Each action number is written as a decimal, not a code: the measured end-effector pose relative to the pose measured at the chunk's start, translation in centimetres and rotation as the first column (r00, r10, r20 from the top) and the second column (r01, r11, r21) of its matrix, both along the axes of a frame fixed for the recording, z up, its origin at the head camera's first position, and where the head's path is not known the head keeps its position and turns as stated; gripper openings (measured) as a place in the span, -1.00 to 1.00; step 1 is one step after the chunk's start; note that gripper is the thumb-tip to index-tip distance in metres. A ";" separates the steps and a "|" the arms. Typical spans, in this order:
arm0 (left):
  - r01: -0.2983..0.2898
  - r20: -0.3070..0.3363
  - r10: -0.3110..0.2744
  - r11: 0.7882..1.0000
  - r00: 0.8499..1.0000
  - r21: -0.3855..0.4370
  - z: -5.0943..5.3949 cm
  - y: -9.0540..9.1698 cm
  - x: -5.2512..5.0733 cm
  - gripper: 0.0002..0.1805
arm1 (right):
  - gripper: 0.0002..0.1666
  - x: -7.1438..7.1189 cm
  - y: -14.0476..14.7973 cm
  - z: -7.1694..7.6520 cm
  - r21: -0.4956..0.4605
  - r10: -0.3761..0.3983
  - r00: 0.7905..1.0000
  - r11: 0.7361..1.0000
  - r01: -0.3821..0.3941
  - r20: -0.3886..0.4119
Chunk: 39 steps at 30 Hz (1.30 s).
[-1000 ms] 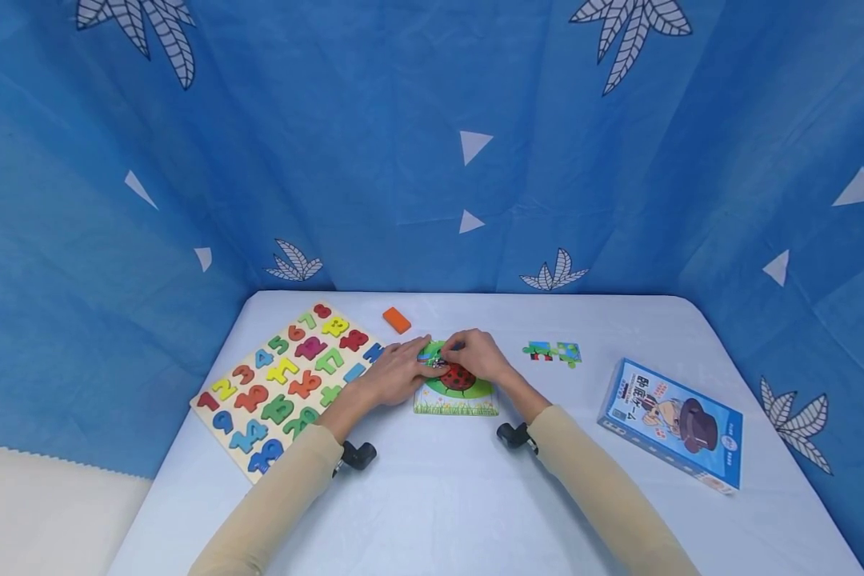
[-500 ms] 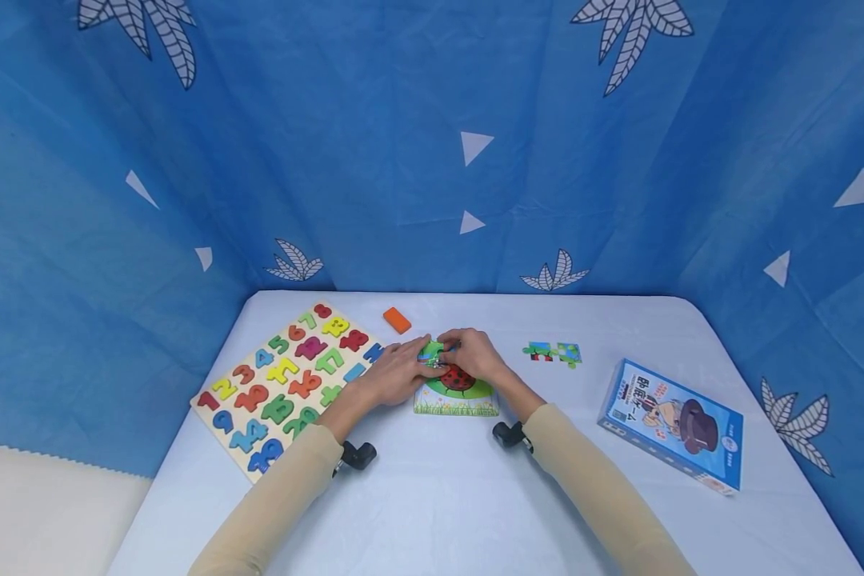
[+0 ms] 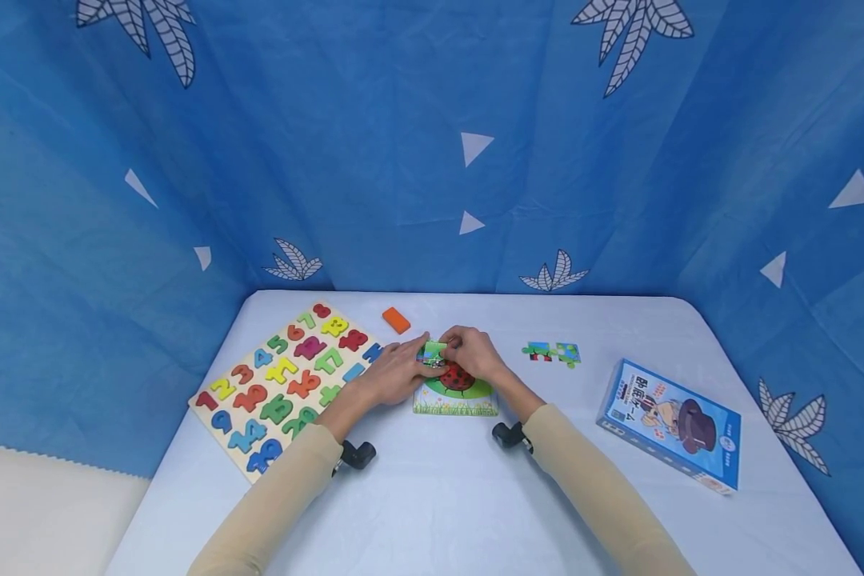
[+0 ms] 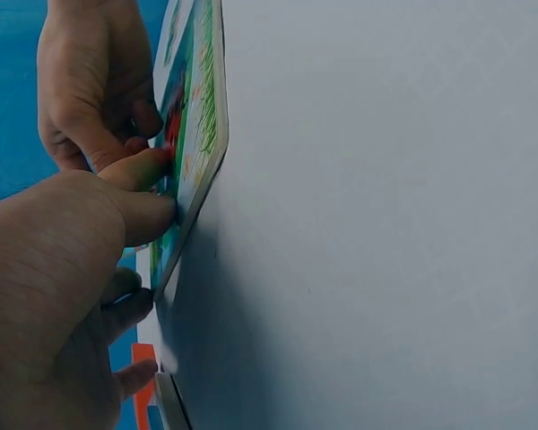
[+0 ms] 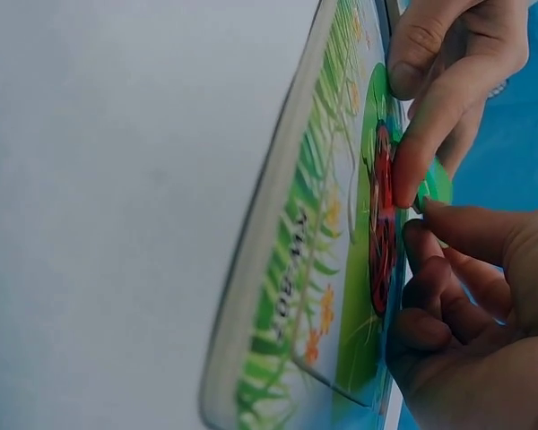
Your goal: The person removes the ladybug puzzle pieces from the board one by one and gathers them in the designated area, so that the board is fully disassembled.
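Observation:
A ladybug jigsaw board (image 3: 455, 406) with a grassy lower edge lies mid-table in the head view. My left hand (image 3: 396, 374) rests on its left side, fingers fairly straight, with thumb and index fingertip pressing the picture. From the right, my right hand (image 3: 473, 354) pinches a green jigsaw piece (image 3: 435, 350) at the board's upper part. In the right wrist view the green piece (image 5: 438, 184) stands tilted up at the fingertips of my right hand (image 5: 484, 313). Whether it sits in its slot cannot be seen. The ladybug (image 5: 382, 215) shows red beside the left fingertips.
Two loose jigsaw pieces (image 3: 551, 353) lie right of the board. A blue game box (image 3: 673, 424) stands farther right. To the left is a number board (image 3: 223, 408) with coloured numerals, and an orange block (image 3: 396, 320) lies behind. Blue cloth (image 3: 432, 200) hangs behind the table.
My right fingers have shifted slightly toward the back edge of the board, and more of the green jigsaw piece shows. My left hand has stayed in place.

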State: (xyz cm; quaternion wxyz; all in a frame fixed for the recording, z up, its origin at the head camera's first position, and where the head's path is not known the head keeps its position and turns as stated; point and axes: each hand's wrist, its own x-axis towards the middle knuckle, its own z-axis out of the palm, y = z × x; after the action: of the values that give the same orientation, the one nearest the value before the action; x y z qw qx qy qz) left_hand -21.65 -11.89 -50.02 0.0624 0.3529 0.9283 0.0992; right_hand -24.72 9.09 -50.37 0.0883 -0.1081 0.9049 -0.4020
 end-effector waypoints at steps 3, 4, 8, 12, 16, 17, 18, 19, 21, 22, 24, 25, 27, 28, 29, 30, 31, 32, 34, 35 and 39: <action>-0.008 0.007 0.008 1.000 1.000 0.003 0.0 0.0 0.0 -0.56 | -0.80 0.0 0.1 0.0 -0.022 -0.014 1.000 1.000 0.014 0.002; -0.009 0.007 0.009 1.000 1.000 0.002 0.0 0.0 0.0 -0.55 | -0.81 0.0 0.1 0.0 -0.030 -0.016 1.000 0.999 0.016 0.003; -0.004 0.003 0.004 1.000 1.000 0.001 0.0 0.0 0.1 -0.54 | -0.84 0.0 0.3 0.0 -0.052 -0.013 1.000 0.999 0.014 0.009; 0.007 -0.005 -0.007 1.000 1.000 -0.010 -0.1 0.0 0.1 -0.54 | -0.85 0.0 0.4 0.0 -0.067 -0.010 1.000 0.998 0.010 0.002; 0.007 -0.006 -0.007 0.999 1.000 -0.031 -0.1 0.1 0.2 -0.54 | -0.86 0.0 0.7 0.3 -0.088 -0.005 1.000 0.996 0.004 -0.009; 0.007 -0.006 -0.007 0.999 1.000 -0.033 -0.1 0.1 0.2 -0.54 | -0.86 0.0 0.9 0.4 -0.096 -0.002 1.000 0.995 0.001 -0.007; 0.006 -0.004 -0.006 0.999 1.000 -0.035 0.0 0.1 0.2 -0.53 | -0.86 0.0 1.0 0.5 -0.101 0.002 1.000 0.995 -0.003 -0.007; 0.005 -0.004 -0.005 0.999 1.000 -0.038 0.0 0.1 0.2 -0.53 | -0.85 0.0 1.2 0.6 -0.108 0.008 1.000 0.994 -0.008 -0.005; 0.006 -0.005 -0.007 0.999 1.000 -0.040 0.0 0.1 0.2 -0.53 | -0.84 -0.1 1.6 0.8 -0.112 0.013 1.000 0.994 -0.012 0.003; 0.008 -0.006 -0.008 0.999 1.000 -0.038 0.0 0.1 0.2 -0.53 | -0.83 -0.1 1.8 0.9 -0.114 0.018 1.000 0.993 -0.018 0.002; 0.013 -0.012 -0.013 0.999 1.000 -0.035 0.0 0.0 0.1 -0.52 | -0.82 -0.3 2.3 1.1 -0.110 0.024 1.000 0.994 -0.024 0.002; 0.016 -0.016 -0.016 0.999 1.000 -0.034 -0.1 0.0 0.1 -0.52 | -0.82 -0.3 2.6 1.3 -0.109 0.029 1.000 0.994 -0.028 0.004; 0.020 -0.020 -0.020 0.999 1.000 -0.029 -0.1 0.0 0.1 -0.52 | -0.83 -0.5 3.2 1.6 -0.105 0.032 0.999 0.994 -0.031 0.007; 0.022 -0.022 -0.023 0.999 0.999 -0.026 -0.2 0.0 0.1 -0.52 | -0.83 -0.6 3.6 1.7 -0.101 0.034 0.999 0.994 -0.033 0.010; 0.025 -0.022 -0.025 0.999 0.999 -0.026 -0.2 0.0 0.1 -0.52 | -0.84 -0.7 3.9 2.0 -0.098 0.033 0.999 0.995 -0.031 0.015; 0.027 -0.022 -0.027 0.999 0.999 -0.025 -0.2 0.0 0.1 -0.52 | -0.84 -0.7 4.2 2.2 -0.095 0.034 0.999 0.995 -0.032 0.019; 0.027 -0.020 -0.028 0.999 0.999 -0.027 -0.3 0.0 0.0 -0.52 | -0.84 -0.8 4.5 2.4 -0.088 0.033 0.999 0.996 -0.031 0.021; 0.026 -0.017 -0.026 0.999 1.000 -0.025 -0.3 0.0 0.0 -0.52 | -0.84 -0.9 4.8 2.6 -0.079 0.032 0.999 0.996 -0.030 0.020; 0.023 -0.009 -0.023 0.999 1.000 -0.024 -0.3 0.0 0.0 -0.52 | -0.84 -1.1 5.4 2.9 -0.058 0.028 0.999 0.998 -0.027 0.019; 0.019 -0.003 -0.019 1.000 1.000 -0.021 -0.3 0.0 0.0 -0.53 | -0.85 -1.1 5.8 3.1 -0.054 0.026 0.999 0.998 -0.024 0.023; 0.005 0.012 -0.005 1.000 1.000 -0.023 -0.3 0.0 -0.1 -0.53 | -0.86 -1.4 7.3 3.6 -0.037 0.012 0.999 0.999 -0.010 0.051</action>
State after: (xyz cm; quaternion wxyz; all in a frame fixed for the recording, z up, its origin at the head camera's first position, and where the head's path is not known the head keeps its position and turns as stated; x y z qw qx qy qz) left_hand -21.71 -11.93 -50.28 0.0725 0.3540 0.9281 0.0903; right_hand -26.15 16.36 -46.76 0.1119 -0.1045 0.8942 -0.4206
